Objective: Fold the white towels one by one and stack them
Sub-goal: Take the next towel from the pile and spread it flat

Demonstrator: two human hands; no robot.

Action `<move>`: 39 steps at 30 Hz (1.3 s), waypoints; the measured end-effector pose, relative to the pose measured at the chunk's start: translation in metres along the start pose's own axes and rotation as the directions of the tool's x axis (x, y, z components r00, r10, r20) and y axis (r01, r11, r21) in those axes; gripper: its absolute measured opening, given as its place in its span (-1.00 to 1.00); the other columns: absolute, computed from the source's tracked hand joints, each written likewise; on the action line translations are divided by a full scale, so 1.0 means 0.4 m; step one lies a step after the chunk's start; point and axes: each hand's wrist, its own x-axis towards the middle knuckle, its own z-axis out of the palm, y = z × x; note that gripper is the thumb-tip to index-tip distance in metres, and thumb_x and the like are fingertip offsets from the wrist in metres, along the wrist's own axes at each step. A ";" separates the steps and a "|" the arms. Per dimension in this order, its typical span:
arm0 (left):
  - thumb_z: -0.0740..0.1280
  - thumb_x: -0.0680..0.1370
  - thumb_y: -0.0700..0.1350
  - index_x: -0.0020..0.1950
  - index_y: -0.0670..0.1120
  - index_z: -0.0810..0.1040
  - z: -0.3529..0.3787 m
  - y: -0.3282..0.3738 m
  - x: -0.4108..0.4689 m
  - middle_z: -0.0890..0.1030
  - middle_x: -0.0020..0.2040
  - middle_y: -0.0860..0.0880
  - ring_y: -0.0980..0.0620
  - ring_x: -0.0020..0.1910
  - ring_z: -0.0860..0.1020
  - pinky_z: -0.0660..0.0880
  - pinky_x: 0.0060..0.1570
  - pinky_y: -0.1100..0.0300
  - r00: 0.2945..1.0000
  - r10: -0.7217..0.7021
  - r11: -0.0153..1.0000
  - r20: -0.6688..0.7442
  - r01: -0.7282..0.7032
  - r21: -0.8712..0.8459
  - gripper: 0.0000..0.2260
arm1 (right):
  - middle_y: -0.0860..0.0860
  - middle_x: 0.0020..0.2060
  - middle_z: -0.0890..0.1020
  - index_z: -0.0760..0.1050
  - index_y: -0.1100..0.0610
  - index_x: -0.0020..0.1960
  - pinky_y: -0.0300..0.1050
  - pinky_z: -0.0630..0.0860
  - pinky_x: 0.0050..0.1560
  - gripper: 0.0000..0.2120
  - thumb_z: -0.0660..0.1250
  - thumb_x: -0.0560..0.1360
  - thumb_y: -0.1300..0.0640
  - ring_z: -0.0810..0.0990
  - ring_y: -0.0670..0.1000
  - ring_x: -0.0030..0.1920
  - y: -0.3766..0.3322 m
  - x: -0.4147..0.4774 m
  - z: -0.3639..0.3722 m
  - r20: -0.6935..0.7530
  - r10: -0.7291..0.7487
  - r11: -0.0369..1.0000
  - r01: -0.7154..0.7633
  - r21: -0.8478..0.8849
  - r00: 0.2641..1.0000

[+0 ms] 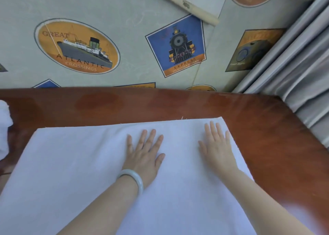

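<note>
Two white towels: spread towel point(80, 163) centre, bunched towel point(4, 127) at 9 o'clock; left hand point(144, 152), right hand point(218, 145) flat, fingers straight, pressing spread towel; curtain point(302, 65) at 2 o'clock

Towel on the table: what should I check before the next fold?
1. Towel lying flat on table: ok.
2. Left hand and right hand pressing flat on it, gripping nothing: ok.
3. Far edge straight, surface smooth: ok.
4. Near edge squared: cannot tell, out of frame.
5. White cloth at left already folded: cannot tell, mostly cut off.
</note>
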 end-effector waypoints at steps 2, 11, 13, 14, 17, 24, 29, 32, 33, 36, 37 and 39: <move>-0.14 0.64 0.21 0.61 0.10 -0.07 -0.003 0.008 -0.074 -0.17 0.62 0.04 -0.07 0.58 -0.22 -0.24 0.46 -0.29 0.999 0.010 1.000 -0.031 -0.010 -0.017 -0.45 | 0.12 0.54 0.22 0.21 0.20 0.55 0.21 0.05 0.51 -0.42 0.02 0.63 -0.08 0.15 0.15 0.56 -0.099 -0.143 0.013 -0.090 -0.167 0.979 0.176 0.100 0.982; -0.10 0.64 0.17 0.46 -0.02 0.34 0.115 0.023 -0.645 0.43 0.44 -0.12 -0.11 0.49 0.21 0.27 0.31 -0.31 0.971 -0.094 0.994 -0.221 0.105 0.040 -0.49 | 0.16 0.48 0.32 0.31 0.21 0.48 0.14 0.02 0.46 -0.35 -0.23 0.66 -0.16 -0.10 -0.05 0.57 -0.156 -0.560 0.008 -0.048 -0.078 0.978 0.085 0.189 0.996; -0.09 0.64 0.16 0.46 -0.02 0.34 0.116 0.060 -0.716 0.44 0.44 -0.12 -0.10 0.50 0.21 0.28 0.31 -0.31 0.977 -0.136 0.990 -0.163 0.139 0.003 -0.50 | 0.15 0.49 0.33 0.32 0.19 0.48 0.18 0.10 0.44 -0.40 -0.17 0.67 -0.13 0.07 0.02 0.56 -0.183 -0.643 0.010 -0.008 -0.140 0.969 0.139 0.206 0.990; -0.09 0.64 0.16 0.48 -0.03 0.34 0.112 0.075 -0.739 0.42 0.45 -0.12 -0.10 0.50 0.21 0.29 0.32 -0.32 0.980 -0.149 0.989 -0.134 0.148 -0.018 -0.49 | 0.14 0.50 0.32 0.32 0.18 0.49 0.19 0.13 0.44 -0.43 -0.13 0.67 -0.12 0.15 0.06 0.54 -0.195 -0.676 0.012 0.000 -0.166 0.964 0.162 0.212 0.986; -0.10 0.64 0.14 0.54 -0.04 0.30 0.097 0.096 -0.770 0.28 0.55 -0.08 -0.10 0.54 0.22 0.19 0.40 -0.32 0.984 -0.163 0.985 -0.069 0.159 -0.063 -0.46 | 0.09 0.56 0.20 0.19 0.13 0.56 0.17 0.08 0.49 -0.44 0.00 0.62 -0.07 0.13 0.10 0.57 -0.205 -0.718 0.009 0.065 -0.160 0.967 0.144 0.209 0.985; 0.05 0.59 0.10 0.59 0.02 0.19 0.084 0.108 -0.775 0.10 0.61 0.00 -0.04 0.59 0.06 0.06 0.47 -0.25 0.979 -0.203 0.977 -0.019 0.201 -0.070 -0.45 | 0.06 0.59 0.02 -0.01 0.09 0.61 0.13 -0.11 0.55 -0.41 -0.14 0.63 -0.09 -0.06 0.06 0.59 -0.204 -0.723 0.000 0.135 -0.151 0.973 0.124 0.195 0.979; -0.01 0.59 0.11 0.59 0.04 0.17 0.089 0.108 -0.778 0.08 0.61 0.03 -0.02 0.59 0.04 -0.01 0.50 -0.21 0.973 -0.228 0.973 -0.029 0.226 -0.052 -0.45 | 0.09 0.57 0.14 0.12 0.14 0.58 0.10 -0.06 0.53 -0.43 -0.08 0.63 -0.05 0.08 0.09 0.57 -0.180 -0.834 -0.017 0.106 -0.123 0.967 0.096 0.235 0.987; -0.06 0.59 0.12 0.60 0.05 0.14 0.090 0.107 -0.776 0.07 0.61 0.03 -0.01 0.59 0.02 -0.05 0.51 -0.20 0.973 -0.230 0.971 -0.029 0.228 -0.066 -0.44 | 0.08 0.56 0.19 0.17 0.15 0.57 0.12 0.01 0.52 -0.45 -0.04 0.63 -0.04 0.12 0.08 0.56 -0.115 -0.945 -0.016 0.097 -0.124 0.971 0.101 0.216 0.988; -0.08 0.59 0.13 0.60 0.06 0.12 0.093 0.106 -0.778 0.05 0.61 0.03 -0.01 0.59 0.00 -0.08 0.52 -0.19 0.972 -0.231 0.971 -0.028 0.229 -0.073 -0.44 | 0.09 0.55 0.21 0.19 0.15 0.56 0.14 0.03 0.51 -0.45 -0.06 0.64 -0.05 0.12 0.08 0.56 -0.089 -0.982 -0.015 0.091 -0.113 0.973 0.091 0.213 0.989; -0.12 0.61 0.13 0.61 0.09 0.02 0.100 0.106 -0.775 -0.03 0.62 0.05 0.01 0.60 -0.08 -0.18 0.52 -0.16 0.971 -0.238 0.969 -0.019 0.236 -0.065 -0.45 | 0.11 0.53 0.24 0.23 0.17 0.54 0.16 0.05 0.50 -0.44 -0.17 0.67 -0.09 0.14 0.08 0.54 -0.028 -1.084 -0.022 0.066 -0.055 0.978 0.041 0.203 0.996; -0.11 0.63 0.12 0.61 0.10 -0.02 0.099 0.104 -0.771 -0.07 0.62 0.06 0.02 0.60 -0.12 -0.22 0.51 -0.15 0.971 -0.237 0.970 -0.012 0.236 -0.061 -0.47 | 0.11 0.53 0.25 0.24 0.17 0.53 0.15 0.05 0.50 -0.44 -0.16 0.67 -0.09 0.14 0.08 0.54 -0.013 -1.116 -0.027 0.063 -0.038 0.980 0.025 0.198 0.997; -0.06 0.67 0.10 0.61 0.09 -0.07 0.093 0.103 -0.778 -0.13 0.62 0.05 0.01 0.59 -0.17 -0.26 0.51 -0.13 0.974 -0.224 0.972 0.020 0.225 -0.064 -0.49 | 0.11 0.53 0.24 0.25 0.19 0.53 0.15 0.05 0.51 -0.45 -0.09 0.64 -0.05 0.15 0.09 0.54 0.005 -1.180 -0.040 0.072 -0.002 0.979 -0.013 0.202 0.997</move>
